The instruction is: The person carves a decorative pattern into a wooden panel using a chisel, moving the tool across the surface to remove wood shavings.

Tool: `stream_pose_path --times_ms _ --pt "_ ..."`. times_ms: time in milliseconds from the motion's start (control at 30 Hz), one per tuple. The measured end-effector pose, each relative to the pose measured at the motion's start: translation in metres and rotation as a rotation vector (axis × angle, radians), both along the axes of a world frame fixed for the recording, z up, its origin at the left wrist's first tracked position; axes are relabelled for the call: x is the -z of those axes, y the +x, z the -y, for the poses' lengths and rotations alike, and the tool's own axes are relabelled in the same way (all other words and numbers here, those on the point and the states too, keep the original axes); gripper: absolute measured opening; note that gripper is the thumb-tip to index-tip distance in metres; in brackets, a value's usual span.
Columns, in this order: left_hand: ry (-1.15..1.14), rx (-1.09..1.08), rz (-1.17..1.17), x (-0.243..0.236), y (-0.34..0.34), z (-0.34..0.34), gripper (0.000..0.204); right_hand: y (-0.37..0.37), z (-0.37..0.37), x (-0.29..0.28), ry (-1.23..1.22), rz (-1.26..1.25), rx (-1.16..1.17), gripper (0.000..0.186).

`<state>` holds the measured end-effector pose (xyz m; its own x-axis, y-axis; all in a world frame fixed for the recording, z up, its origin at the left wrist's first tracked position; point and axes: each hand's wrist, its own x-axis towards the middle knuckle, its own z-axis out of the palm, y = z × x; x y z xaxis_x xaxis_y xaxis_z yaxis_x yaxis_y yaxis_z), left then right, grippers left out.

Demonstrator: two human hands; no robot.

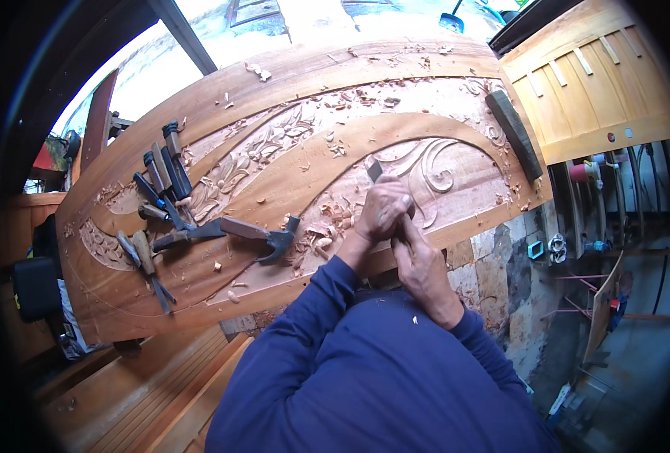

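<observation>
My left hand (384, 208) is closed around a carving chisel (375, 171), whose short dark end shows past the knuckles; most of the tool is hidden. Close against it, on the near side, my right hand (423, 264) is closed too, apparently on the same chisel. Both are over the near edge of a carved wooden panel (365, 128). Just beyond the chisel a scroll carved in relief (439, 175) curls across the recessed ground. Loose wood shavings (323, 241) lie left of my left hand.
A hammer (278, 240) lies on the panel to the left, beside several chisels (165, 170) in a cluster. Along the right edge rests a dark wooden bar (514, 136). A paler panelled board (599, 83) stands at the far right, above hanging clamps and tools (614, 196).
</observation>
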<state>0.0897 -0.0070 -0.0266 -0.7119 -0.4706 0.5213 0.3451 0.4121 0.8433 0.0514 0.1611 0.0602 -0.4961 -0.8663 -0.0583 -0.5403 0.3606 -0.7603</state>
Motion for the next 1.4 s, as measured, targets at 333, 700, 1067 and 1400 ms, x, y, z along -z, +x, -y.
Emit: stream_pose_path --times_ms 333,700,1067,1400 --pt "-0.166 -0.085 -0.084 -0.019 -0.003 0.008 0.039 -0.005 -0.005 0.013 -0.135 0.663 0.231 0.054" --pt "-0.164 -0.045 0.282 -0.012 0.022 0.006 0.030 -0.014 0.008 -0.019 0.090 1.163 0.319 0.059" --pt "-0.052 0.013 0.244 -0.014 0.016 0.025 0.029 -0.012 0.032 -0.037 0.141 1.087 0.332 0.057" --pt "-0.081 -0.052 0.227 -0.010 -0.004 0.023 0.027 -0.049 0.026 -0.024 0.206 1.028 0.259 0.058"
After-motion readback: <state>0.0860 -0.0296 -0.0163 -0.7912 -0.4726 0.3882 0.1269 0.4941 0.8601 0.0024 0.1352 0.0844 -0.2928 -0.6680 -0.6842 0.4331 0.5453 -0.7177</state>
